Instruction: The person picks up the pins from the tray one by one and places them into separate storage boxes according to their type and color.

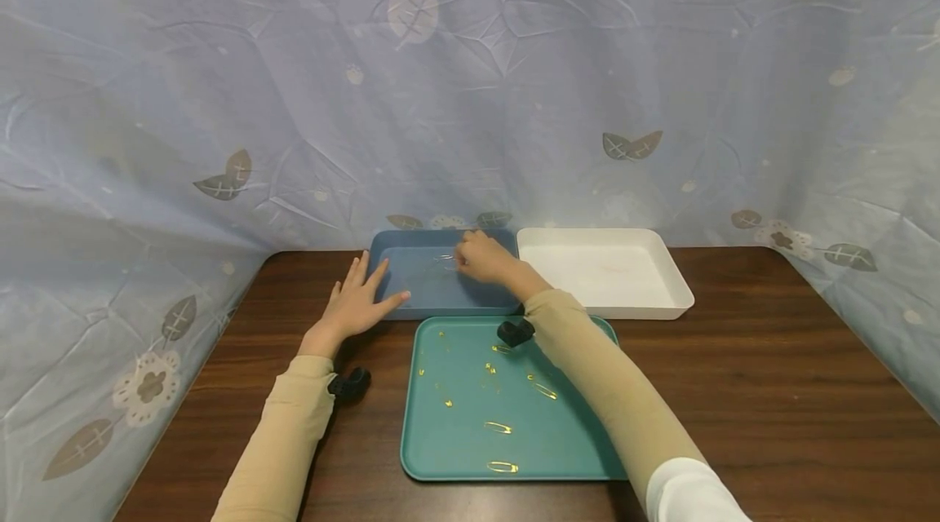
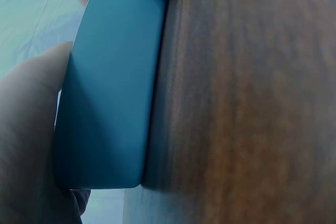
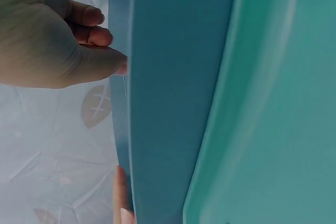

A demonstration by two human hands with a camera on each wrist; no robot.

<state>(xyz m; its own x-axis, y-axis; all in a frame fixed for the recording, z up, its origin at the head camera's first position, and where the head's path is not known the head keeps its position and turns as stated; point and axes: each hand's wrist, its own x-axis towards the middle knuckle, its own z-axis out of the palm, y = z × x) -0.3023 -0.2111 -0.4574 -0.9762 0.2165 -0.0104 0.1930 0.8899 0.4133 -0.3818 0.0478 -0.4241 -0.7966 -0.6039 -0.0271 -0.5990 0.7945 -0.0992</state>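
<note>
My left hand lies with fingers spread over the left rim of the blue tray; in the left wrist view its thumb is against the tray's edge. Inside that tray, my right hand reaches down with curled fingers. A thin metal pin sticks out below the right thumb tip, pinched there, mostly hidden by the fingers and rim. Thin, pale pins show on the tray's floor just left of these fingers.
Nearer me, a green tray holds gold safety pins and several tiny gold pieces; my right forearm crosses it. A white tray adjoins the blue one on the right. Patterned cloth hangs behind the wooden table.
</note>
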